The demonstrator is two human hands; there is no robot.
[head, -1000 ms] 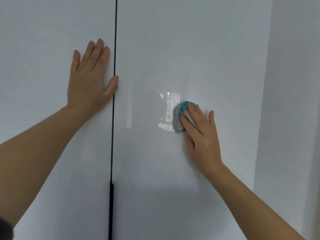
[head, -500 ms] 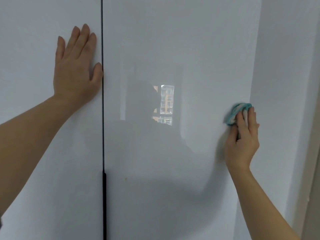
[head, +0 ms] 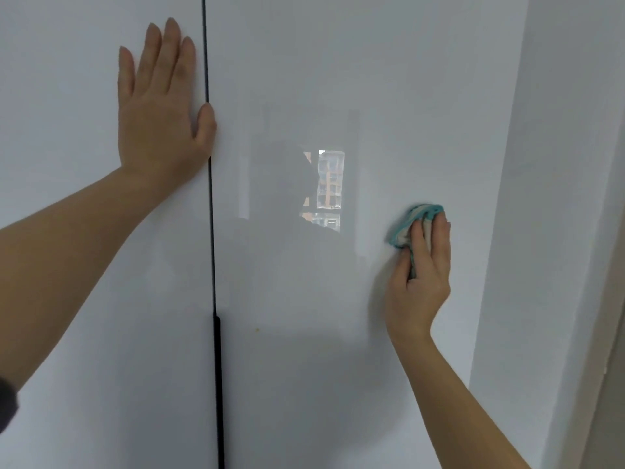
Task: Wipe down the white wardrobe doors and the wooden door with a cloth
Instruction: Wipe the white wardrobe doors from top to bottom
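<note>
Two glossy white wardrobe doors fill the view, split by a dark vertical gap. My left hand [head: 159, 106] lies flat, fingers spread, on the left door [head: 67, 299], its thumb at the gap. My right hand [head: 421, 275] presses a bunched teal and white cloth [head: 411, 223] against the right door [head: 304, 62], near that door's right side. The cloth sticks out above and to the left of my fingers. The wooden door is not in view.
A black strip handle [head: 218, 384] runs down the gap in the lower half. A window reflection [head: 326, 189] shows on the right door. A white side wall [head: 558, 198] stands to the right, and a grey edge [head: 614, 333] runs at the far right.
My right hand swept the cloth from beside the reflection to the door's right edge, then came back a little leftward. My left hand has stayed flat on the left door.
</note>
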